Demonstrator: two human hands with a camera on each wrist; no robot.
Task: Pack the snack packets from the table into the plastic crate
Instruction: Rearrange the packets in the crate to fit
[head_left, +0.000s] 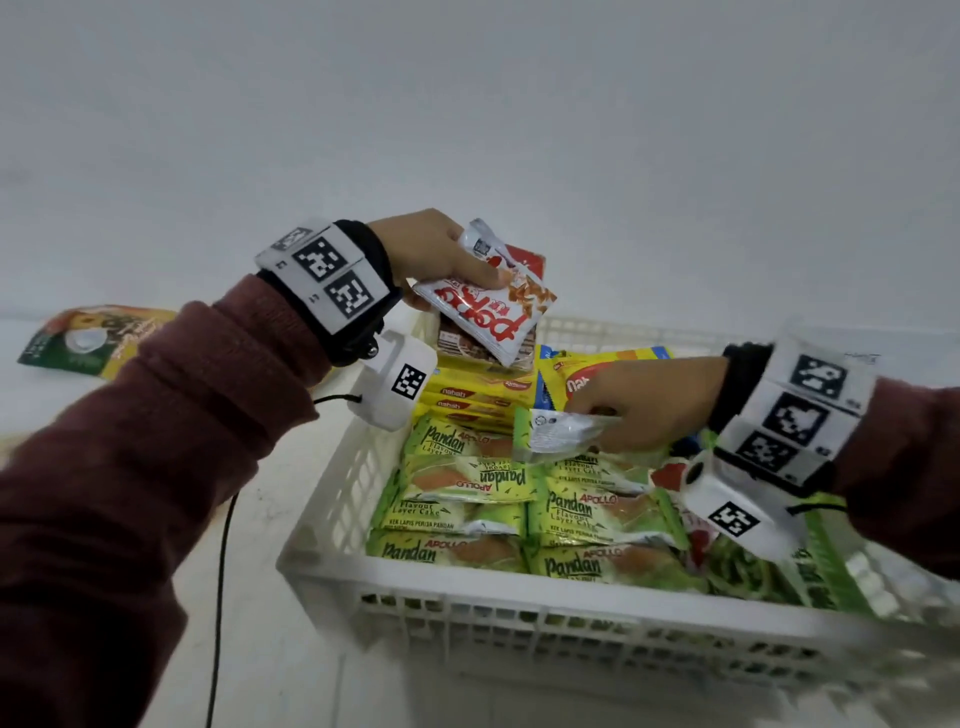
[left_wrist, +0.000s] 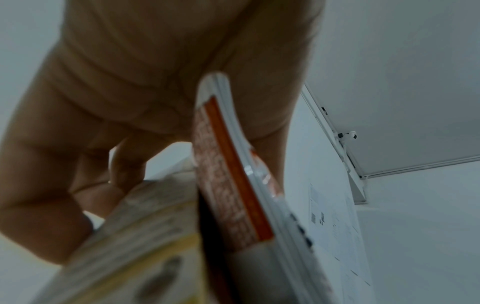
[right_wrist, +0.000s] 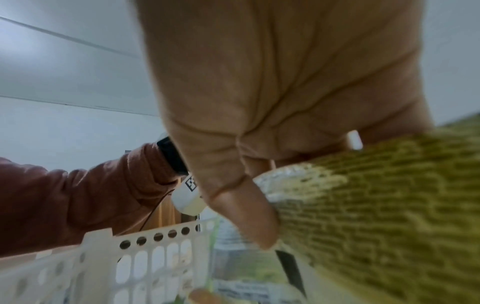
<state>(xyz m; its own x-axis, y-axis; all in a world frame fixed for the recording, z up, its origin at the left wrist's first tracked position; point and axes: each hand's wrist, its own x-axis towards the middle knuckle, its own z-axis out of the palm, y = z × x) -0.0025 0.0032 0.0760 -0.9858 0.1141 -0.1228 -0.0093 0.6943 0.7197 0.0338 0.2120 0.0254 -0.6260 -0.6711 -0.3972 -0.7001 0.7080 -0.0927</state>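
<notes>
The white plastic crate (head_left: 332, 483) stands before me, filled with green Pandan cake packets (head_left: 467, 483) and yellow wafer packets (head_left: 483, 395). My left hand (head_left: 441, 254) hovers over the crate's far left corner and grips a small stack of packets, a white and red snack packet (head_left: 493, 317) on top. In the left wrist view the stack (left_wrist: 233, 185) is seen edge-on under the palm. My right hand (head_left: 644, 400) reaches into the crate from the right and pinches a green and white packet (head_left: 556, 434) by its end. In the right wrist view the thumb presses on this green packet (right_wrist: 363, 205).
A green and yellow packet (head_left: 88, 338) lies on the white table (head_left: 156, 447) far left of the crate. More green packets (head_left: 753, 566) fill the crate's right side under my right wrist. A black cable (head_left: 221, 571) hangs from my left wrist. A plain white wall stands behind.
</notes>
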